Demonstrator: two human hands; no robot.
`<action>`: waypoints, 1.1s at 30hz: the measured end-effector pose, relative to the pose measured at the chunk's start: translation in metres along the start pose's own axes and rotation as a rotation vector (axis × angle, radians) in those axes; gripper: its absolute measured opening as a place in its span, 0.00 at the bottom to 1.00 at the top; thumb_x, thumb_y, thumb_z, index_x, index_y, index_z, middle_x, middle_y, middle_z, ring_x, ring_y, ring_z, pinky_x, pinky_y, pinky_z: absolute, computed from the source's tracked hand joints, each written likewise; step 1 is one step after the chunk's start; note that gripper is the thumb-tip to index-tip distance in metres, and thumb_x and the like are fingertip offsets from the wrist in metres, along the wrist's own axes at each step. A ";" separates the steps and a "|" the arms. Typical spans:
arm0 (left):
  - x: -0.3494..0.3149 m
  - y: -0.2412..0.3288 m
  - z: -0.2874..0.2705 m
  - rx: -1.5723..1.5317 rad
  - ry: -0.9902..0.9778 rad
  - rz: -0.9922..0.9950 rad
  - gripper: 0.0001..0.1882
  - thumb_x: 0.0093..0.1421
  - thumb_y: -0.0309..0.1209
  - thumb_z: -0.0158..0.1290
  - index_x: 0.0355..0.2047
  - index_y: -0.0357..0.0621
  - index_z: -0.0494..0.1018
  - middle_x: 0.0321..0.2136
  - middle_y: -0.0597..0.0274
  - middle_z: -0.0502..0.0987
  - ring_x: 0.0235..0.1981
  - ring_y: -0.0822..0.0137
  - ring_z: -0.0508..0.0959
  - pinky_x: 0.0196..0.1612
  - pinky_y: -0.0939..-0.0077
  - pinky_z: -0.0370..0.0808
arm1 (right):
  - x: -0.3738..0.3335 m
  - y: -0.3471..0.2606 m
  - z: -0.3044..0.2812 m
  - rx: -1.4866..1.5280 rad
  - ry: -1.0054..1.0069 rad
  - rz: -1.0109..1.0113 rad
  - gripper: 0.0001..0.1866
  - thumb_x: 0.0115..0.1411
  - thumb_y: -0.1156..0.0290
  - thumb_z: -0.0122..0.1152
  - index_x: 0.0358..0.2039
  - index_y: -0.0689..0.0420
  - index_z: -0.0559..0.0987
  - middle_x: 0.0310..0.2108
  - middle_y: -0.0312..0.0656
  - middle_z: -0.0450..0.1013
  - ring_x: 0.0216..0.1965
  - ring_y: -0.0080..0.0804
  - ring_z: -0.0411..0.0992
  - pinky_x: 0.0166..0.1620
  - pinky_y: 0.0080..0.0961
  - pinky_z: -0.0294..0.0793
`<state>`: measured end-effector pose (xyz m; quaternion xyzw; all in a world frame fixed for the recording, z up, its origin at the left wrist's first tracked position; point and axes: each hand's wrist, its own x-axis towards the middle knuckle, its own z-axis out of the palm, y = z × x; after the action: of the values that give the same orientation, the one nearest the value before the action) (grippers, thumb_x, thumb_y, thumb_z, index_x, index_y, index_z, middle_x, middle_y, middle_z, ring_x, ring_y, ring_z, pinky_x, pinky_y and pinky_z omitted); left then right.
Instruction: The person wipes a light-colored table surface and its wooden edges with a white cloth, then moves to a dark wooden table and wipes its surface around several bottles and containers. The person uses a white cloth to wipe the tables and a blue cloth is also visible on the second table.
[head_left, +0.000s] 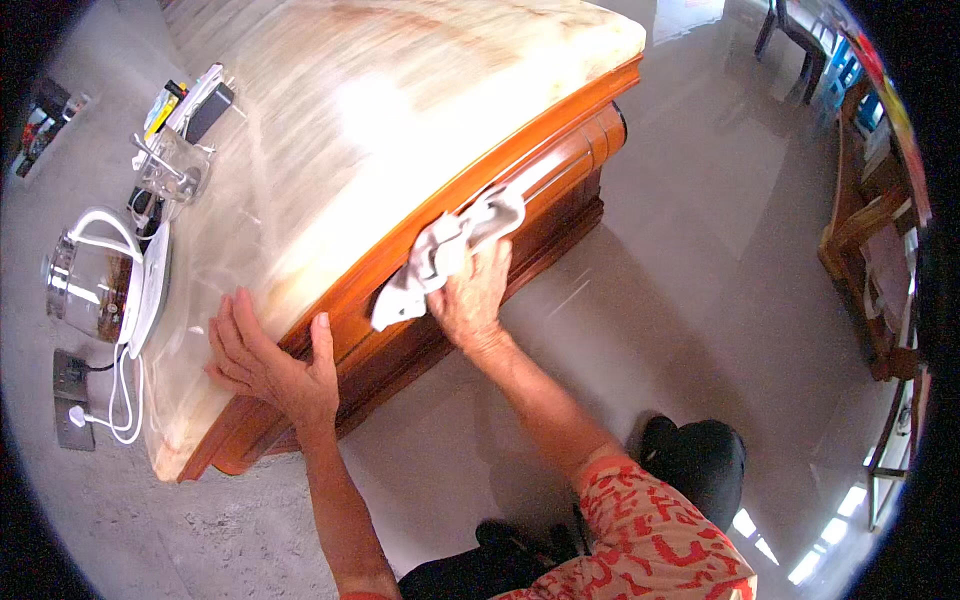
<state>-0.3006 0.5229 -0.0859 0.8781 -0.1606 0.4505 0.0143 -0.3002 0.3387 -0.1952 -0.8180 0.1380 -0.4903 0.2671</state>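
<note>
A pale cloth [437, 255], crumpled and white-grey, lies pressed against the orange-brown wooden side [540, 175] of a cabinet-like table. My right hand [474, 298] grips this cloth from below, its fingers partly hidden behind the folds. Over the table's near left edge rests my left hand [275, 365], fingers spread, with the thumb apart and nothing held. Beneath it is the glossy cream marble-look top [330, 150], which shows a bright glare patch.
Along the wall side stand a glass kettle [98, 285] with a white handle, a glass jar [175, 170] and small boxes [208, 112]. A wall socket [73, 385] has white cords. Wooden furniture [865, 240] stands at right, a dark chair [795, 45] farther back.
</note>
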 end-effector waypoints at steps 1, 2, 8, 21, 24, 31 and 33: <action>0.000 0.005 0.001 -0.010 0.001 -0.010 0.43 0.54 0.56 0.55 0.65 0.48 0.57 0.64 0.56 0.58 0.66 0.48 0.52 0.63 0.33 0.39 | 0.010 0.016 -0.003 -0.014 0.035 -0.023 0.35 0.45 0.62 0.67 0.55 0.58 0.68 0.41 0.53 0.61 0.41 0.50 0.60 0.44 0.46 0.60; 0.001 0.006 -0.001 -0.004 0.003 -0.013 0.43 0.54 0.56 0.55 0.65 0.48 0.57 0.63 0.56 0.59 0.66 0.48 0.52 0.63 0.33 0.39 | 0.017 0.027 -0.004 -0.012 0.070 -0.039 0.35 0.48 0.63 0.64 0.57 0.57 0.65 0.44 0.54 0.60 0.45 0.51 0.59 0.47 0.48 0.59; 0.003 0.000 -0.004 0.051 0.023 0.039 0.44 0.55 0.58 0.53 0.65 0.47 0.55 0.63 0.57 0.59 0.66 0.49 0.54 0.63 0.34 0.38 | 0.067 0.104 -0.019 -0.167 0.073 0.236 0.42 0.41 0.70 0.68 0.59 0.60 0.63 0.54 0.64 0.53 0.59 0.62 0.51 0.56 0.57 0.55; -0.003 0.003 0.000 0.068 -0.005 0.015 0.44 0.56 0.53 0.56 0.66 0.46 0.53 0.65 0.52 0.55 0.67 0.48 0.51 0.65 0.35 0.37 | 0.089 0.104 -0.003 0.047 0.359 0.291 0.24 0.54 0.73 0.54 0.52 0.64 0.66 0.46 0.64 0.63 0.50 0.63 0.63 0.52 0.53 0.63; -0.001 -0.002 -0.004 0.080 -0.005 0.007 0.44 0.56 0.53 0.56 0.66 0.47 0.53 0.65 0.53 0.55 0.67 0.48 0.52 0.65 0.35 0.38 | 0.055 0.036 -0.002 0.242 0.186 0.265 0.22 0.53 0.72 0.55 0.50 0.63 0.69 0.43 0.63 0.63 0.47 0.61 0.62 0.47 0.57 0.61; 0.000 0.006 -0.001 0.002 0.014 -0.014 0.42 0.55 0.49 0.58 0.65 0.49 0.55 0.65 0.55 0.58 0.67 0.49 0.54 0.65 0.35 0.39 | -0.011 -0.012 -0.026 0.402 -0.155 -0.249 0.21 0.50 0.79 0.57 0.47 0.58 0.72 0.45 0.65 0.61 0.45 0.65 0.62 0.51 0.58 0.65; -0.001 0.002 -0.001 0.011 0.025 -0.015 0.42 0.55 0.49 0.58 0.65 0.50 0.55 0.64 0.55 0.58 0.67 0.49 0.54 0.65 0.35 0.40 | 0.010 -0.016 -0.043 0.392 -0.012 -0.248 0.26 0.52 0.80 0.55 0.54 0.56 0.71 0.47 0.67 0.60 0.46 0.66 0.62 0.51 0.55 0.65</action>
<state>-0.3022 0.5211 -0.0860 0.8737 -0.1512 0.4622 0.0148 -0.3337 0.3340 -0.1630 -0.7641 -0.0631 -0.5317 0.3597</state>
